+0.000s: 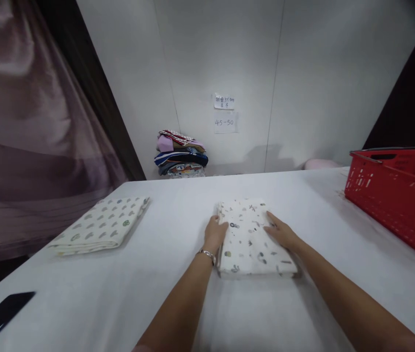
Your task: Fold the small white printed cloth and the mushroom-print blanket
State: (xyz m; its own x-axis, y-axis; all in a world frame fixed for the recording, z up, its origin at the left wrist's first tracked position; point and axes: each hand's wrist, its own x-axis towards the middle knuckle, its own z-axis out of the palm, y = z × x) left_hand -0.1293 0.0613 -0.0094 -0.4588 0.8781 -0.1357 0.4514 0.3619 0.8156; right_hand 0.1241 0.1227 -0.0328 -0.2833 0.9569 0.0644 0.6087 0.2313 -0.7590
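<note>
- In the middle of the white-covered table (178,200), a folded rectangular white cloth with small grey and green prints (247,244) lies flat between the two hands.
- Left hand (216,233): at the cloth's left edge, thumb on the top layer, fingers loosely curled along the side; I cannot tell whether they pinch the fabric.
- Right hand (281,231): on the right edge, thumb and fingers parted with printed fabric showing between them, resting on the cloth rather than closed round it.
- Both hands cover parts of the cloth's long edges.
- Well to the left, a folded white cloth with grey cloud-like prints (102,222); nearer the viewer, a flat glossy black object (0,318), cut off by the picture's edge.
- To the right, well apart from the right hand, a red plastic basket (394,200).
- Beyond the table's far edge, a stack of multicoloured folded fabrics (181,155).
</note>
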